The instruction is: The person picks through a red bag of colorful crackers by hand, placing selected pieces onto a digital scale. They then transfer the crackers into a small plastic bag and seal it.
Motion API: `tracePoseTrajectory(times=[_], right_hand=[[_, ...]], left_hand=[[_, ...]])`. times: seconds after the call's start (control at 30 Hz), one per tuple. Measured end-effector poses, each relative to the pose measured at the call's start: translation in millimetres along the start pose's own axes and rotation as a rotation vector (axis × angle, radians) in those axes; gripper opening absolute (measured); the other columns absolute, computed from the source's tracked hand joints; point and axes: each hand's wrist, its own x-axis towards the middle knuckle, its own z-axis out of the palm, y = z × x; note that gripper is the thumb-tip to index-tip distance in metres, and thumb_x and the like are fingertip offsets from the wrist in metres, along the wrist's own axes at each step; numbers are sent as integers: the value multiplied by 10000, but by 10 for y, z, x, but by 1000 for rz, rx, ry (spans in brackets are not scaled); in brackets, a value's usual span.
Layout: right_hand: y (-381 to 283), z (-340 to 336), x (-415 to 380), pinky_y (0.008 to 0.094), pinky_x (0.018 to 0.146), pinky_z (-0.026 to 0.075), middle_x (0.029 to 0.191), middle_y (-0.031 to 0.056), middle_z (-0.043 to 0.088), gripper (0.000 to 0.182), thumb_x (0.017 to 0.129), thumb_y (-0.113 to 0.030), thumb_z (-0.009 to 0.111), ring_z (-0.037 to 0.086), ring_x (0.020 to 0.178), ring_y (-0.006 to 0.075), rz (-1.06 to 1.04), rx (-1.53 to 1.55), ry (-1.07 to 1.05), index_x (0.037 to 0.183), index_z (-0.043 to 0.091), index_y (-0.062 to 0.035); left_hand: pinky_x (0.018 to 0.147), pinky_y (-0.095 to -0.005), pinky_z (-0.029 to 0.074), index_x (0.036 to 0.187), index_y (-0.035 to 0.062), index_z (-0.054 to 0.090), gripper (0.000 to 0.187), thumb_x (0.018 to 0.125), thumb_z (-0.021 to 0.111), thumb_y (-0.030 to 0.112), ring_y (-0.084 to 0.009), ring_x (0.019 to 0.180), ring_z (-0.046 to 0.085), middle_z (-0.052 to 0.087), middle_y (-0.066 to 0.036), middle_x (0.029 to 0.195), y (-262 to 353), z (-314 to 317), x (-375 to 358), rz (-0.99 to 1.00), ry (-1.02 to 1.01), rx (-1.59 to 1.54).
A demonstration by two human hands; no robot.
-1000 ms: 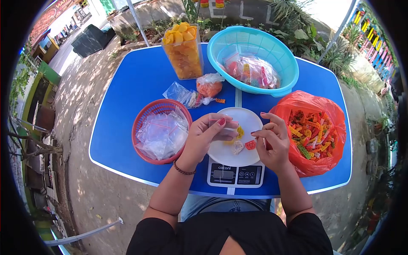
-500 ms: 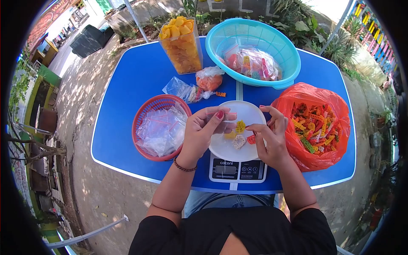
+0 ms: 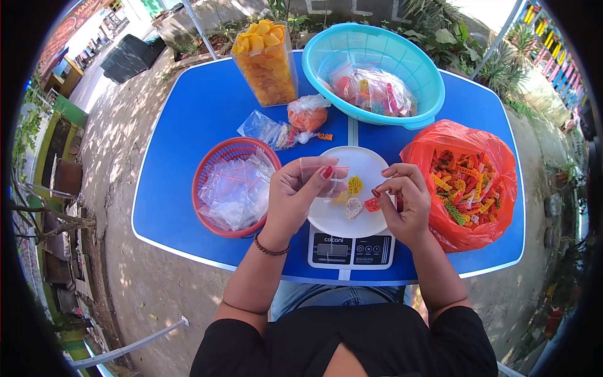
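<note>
Clear zip bag (image 3: pixel 341 174) hangs in the grip of the left hand (image 3: pixel 296 190), pinched over the white plate (image 3: pixel 353 158). Fingers of the right hand (image 3: pixel 408 202) have drawn closer together, loosely curled, nothing visible inside; coloured pieces (image 3: pixel 353 208) lie on the plate, the bag seemingly unfilled.
</note>
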Motion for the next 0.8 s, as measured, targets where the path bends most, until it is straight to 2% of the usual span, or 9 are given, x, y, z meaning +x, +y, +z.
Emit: tracePoseTrajectory(times=[0.1,0.2,0.3,0.4,0.5,0.6,0.7,0.8], right_hand=[[3,-29,0,309,720,499,1102,98,627,197,763,57,758,576,775,187,6,-2,-101,928,711,-41],[-59,-45,54,357,770,485,1090,80,632,217,749,-21,795,567,793,226,-125,-200,-233,950,728,-68],[-191,-4,68,390,807,464,1059,59,638,247,733,-88,821,555,817,251,-71,-297,-302,967,741,-93],[-182,20,55,383,798,466,1030,55,644,225,750,-95,820,555,846,250,-85,-277,-306,959,739,-101],[-86,-6,28,392,804,485,1041,71,653,206,771,-68,810,586,861,274,-154,-204,-289,960,729,-93],[-53,-18,28,374,802,530,1058,102,662,190,813,6,775,635,888,272,-119,-68,-200,980,708,-54],[-47,-23,-30,342,778,567,1076,158,661,186,882,81,707,669,903,255,-75,63,36,1049,666,12],[-58,-4,-40,308,743,575,1071,207,651,154,943,105,632,674,906,234,-189,105,223,1090,622,60]], left_hand=[[798,-319,631,1240,-22,674,279,1035,640,164,-254,921,777,762,-192,1087,1,2,17,-24,3,-135],[793,-311,629,1224,-21,683,276,1032,647,173,-249,920,778,766,-189,1072,-1,15,13,-30,49,-69],[795,-309,629,1187,-31,697,257,1015,672,160,-241,924,776,769,-191,1051,15,9,-1,-22,39,23],[769,-279,620,1140,-34,712,225,980,720,125,-201,890,771,775,-178,1000,-49,-33,-13,-13,23,52],[725,-229,583,1146,-21,726,268,926,792,118,-99,793,718,778,-110,969,-38,-27,-37,21,33,119],[693,-219,574,1108,-22,737,270,883,831,94,-92,799,720,779,-100,927,-30,23,-61,103,29,128],[702,-232,585,1037,-5,743,269,831,873,110,-123,810,751,785,-110,913,3,67,-116,263,15,464],[668,-234,580,994,40,770,276,777,908,140,-140,772,761,791,-79,889,27,125,-108,640,-71,825]])
